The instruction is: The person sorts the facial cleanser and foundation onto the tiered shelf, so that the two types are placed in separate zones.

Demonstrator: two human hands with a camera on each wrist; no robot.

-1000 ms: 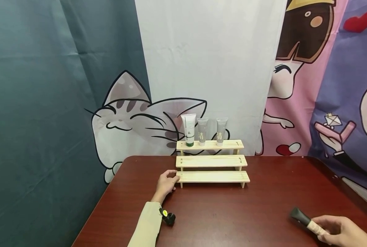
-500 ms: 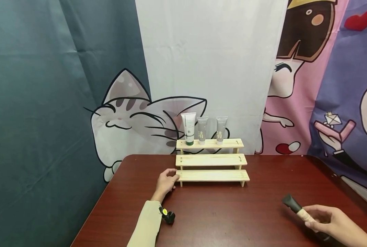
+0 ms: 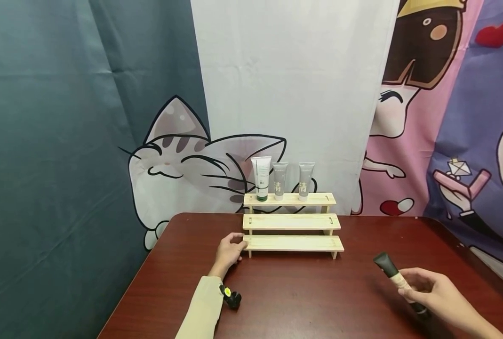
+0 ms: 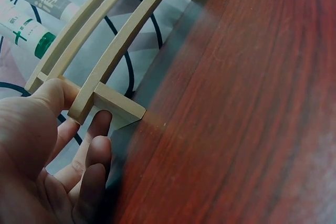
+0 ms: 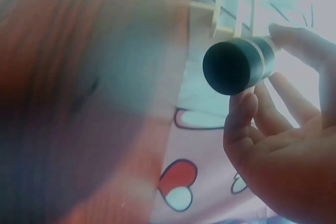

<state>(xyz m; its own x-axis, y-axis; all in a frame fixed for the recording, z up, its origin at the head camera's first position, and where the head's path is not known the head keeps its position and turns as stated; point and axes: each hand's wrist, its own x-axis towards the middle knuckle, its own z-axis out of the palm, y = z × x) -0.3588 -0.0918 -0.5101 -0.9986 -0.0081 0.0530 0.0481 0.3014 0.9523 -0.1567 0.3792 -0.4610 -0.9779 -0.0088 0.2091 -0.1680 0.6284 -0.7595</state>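
At the table's right side my right hand grips a dark green squeeze tube with a pale label band. The tube slants, flat end up to the left, and its round dark cap faces the camera in the right wrist view. My left hand pinches the left end of the bottom tier of a three-tier wooden display rack, thumb above and fingers below. On the top tier stand a white tube with a green cap and two grey tubes, one beside it and one farther right.
The rack stands near the back edge of a reddish-brown wooden table. Behind it hangs a curtain printed with cartoon figures. A small black device is strapped at my left wrist.
My right hand has moved left and farther from me with the dark green tube, which now shows more of its cap end. My left hand stays on the rack.
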